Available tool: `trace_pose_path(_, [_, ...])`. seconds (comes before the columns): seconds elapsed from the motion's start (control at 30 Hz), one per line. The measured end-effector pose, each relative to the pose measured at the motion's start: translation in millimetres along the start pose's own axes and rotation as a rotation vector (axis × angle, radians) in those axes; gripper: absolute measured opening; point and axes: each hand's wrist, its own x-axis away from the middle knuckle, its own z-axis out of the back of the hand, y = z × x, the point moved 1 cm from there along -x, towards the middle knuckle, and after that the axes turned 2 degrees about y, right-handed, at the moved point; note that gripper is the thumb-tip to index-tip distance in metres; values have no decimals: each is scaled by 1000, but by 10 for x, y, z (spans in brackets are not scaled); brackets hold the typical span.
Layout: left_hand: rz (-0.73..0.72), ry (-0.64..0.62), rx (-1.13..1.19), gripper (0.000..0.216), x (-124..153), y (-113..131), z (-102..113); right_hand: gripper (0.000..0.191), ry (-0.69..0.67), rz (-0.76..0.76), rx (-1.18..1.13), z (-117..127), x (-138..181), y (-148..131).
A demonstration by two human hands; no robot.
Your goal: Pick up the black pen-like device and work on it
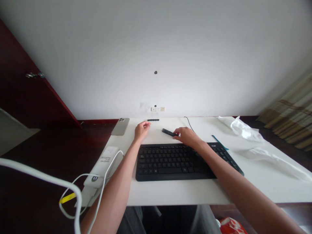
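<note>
White desk (185, 191) stands against a pale wall. Small black device (168, 132) lies on the desk just beyond the keyboard's far edge, at 12 o'clock from its centre. Right hand (187, 136) touches the device's near end with fingers curled loosely on it. Left hand (141, 128), at 9 o'clock from the device, rests on the desk, fingers bent inward, holding nothing visible. Black keyboard (175, 161) sits beneath both forearms. Phone (120, 126) lies at 10 o'clock, crumpled plastic wrap (243, 130) at 3 o'clock.
</note>
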Motion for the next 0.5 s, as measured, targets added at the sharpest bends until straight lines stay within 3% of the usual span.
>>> trace_pose_path(0.13, [-38,-41,28,22,1,3,-3,17,157,29,-119,20,-14,-17])
trace_pose_path(0.3, [-76,-93,34,23,6,26,-15,21,382,33,-538,85,61,-51])
trace_pose_path(0.5, [-166,-135,-18,29,55,182,73,20,328,118,-912,110,190,-298])
